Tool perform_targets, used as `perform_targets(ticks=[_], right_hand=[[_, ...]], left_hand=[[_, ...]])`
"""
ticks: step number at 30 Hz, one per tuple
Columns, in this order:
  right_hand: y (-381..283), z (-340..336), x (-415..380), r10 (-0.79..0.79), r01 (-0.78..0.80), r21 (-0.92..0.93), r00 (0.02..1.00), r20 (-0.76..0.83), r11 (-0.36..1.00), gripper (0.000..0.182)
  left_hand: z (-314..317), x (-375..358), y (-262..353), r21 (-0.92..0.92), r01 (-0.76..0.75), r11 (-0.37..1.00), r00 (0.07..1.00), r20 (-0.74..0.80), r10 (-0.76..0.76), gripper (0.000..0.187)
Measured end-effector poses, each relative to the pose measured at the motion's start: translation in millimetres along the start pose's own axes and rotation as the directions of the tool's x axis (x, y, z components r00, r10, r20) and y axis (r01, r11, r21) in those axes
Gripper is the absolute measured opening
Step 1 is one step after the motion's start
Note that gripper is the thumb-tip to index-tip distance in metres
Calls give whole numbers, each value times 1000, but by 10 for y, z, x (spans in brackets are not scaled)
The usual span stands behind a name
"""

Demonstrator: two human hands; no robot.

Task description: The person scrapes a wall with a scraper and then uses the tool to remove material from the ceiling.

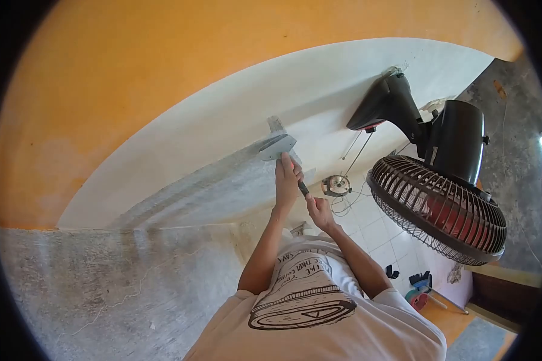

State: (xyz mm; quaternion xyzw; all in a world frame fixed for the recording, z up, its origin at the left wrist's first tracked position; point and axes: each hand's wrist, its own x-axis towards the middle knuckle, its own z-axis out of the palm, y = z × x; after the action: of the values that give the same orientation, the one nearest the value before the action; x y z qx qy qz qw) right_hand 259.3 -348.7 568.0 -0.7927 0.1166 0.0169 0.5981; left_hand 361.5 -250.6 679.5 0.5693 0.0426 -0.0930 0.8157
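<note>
My left hand (288,175) is closed just under a wide, flat scraper blade (277,147), its thumb lying against the metal. Below it, my right hand (320,213) is wrapped round the end of a black handle (303,189) that runs up to the left hand. Whether handle and blade belong to one tool is hidden by the fingers. Behind the blade is the white-painted wall (235,102), with a grey smeared patch (223,174) that looks like filler or bare plaster.
A black wall fan (439,204) juts out on the right, close to my right arm. A round metal device (336,186) with loose wires sits beyond my hands. Orange paint (132,54) covers the upper wall; rough grey wall (102,283) lies left. A broom (420,281) stands lower right.
</note>
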Motion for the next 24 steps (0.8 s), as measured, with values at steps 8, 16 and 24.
perform_targets(ticks=[8, 16, 24], right_hand=[[-36, -56, -42, 45, -45, 8, 998, 44, 999, 65], [-76, -22, 20, 10, -10, 36, 1000, 17, 999, 65], [-138, -48, -16, 13, -14, 36, 999, 29, 999, 64]], left_hand=[[-7, -14, -9, -47, 17, 999, 999, 33, -16, 44], [29, -3, 147, -38, -44, 998, 997, 64, 46, 45], [32, -35, 255, -20, -23, 1000, 996, 82, 25, 44]])
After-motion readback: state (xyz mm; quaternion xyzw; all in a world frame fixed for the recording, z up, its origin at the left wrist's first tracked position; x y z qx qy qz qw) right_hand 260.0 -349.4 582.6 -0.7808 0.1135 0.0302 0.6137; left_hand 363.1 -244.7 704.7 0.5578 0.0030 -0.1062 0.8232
